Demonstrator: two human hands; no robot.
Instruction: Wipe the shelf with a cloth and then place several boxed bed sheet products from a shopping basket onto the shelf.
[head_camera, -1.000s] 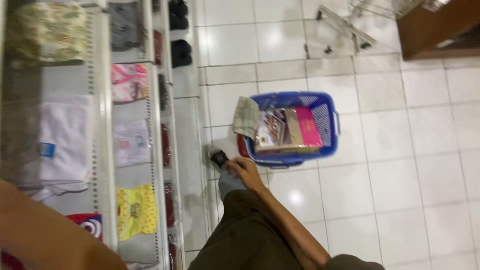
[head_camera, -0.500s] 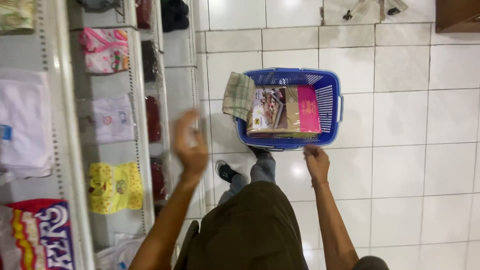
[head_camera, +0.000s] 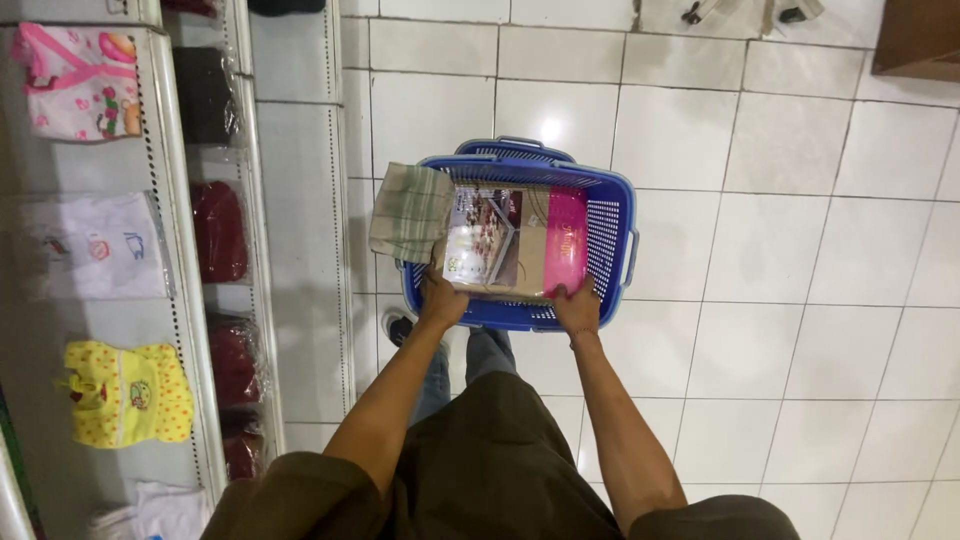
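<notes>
A blue plastic shopping basket (head_camera: 612, 240) sits on the white tiled floor in front of me. Inside lies a flat packaged item (head_camera: 515, 240) with a brown and pink cover. A folded striped cloth (head_camera: 411, 212) hangs over the basket's left rim. My left hand (head_camera: 442, 300) grips the near left corner of the package at the basket's near edge. My right hand (head_camera: 578, 305) grips its near right corner. Both arms reach forward over my legs.
Glass-fronted shelves (head_camera: 190, 250) run along the left, holding packaged children's clothes in pink, white, yellow and dark red. A brown wooden piece of furniture (head_camera: 915, 40) stands at the top right. White floor tiles (head_camera: 780, 260) surround the basket.
My left hand has come down from mid-air onto the package in the basket. My right hand has moved from the basket's rim onto the package. The view has tilted towards the basket.
</notes>
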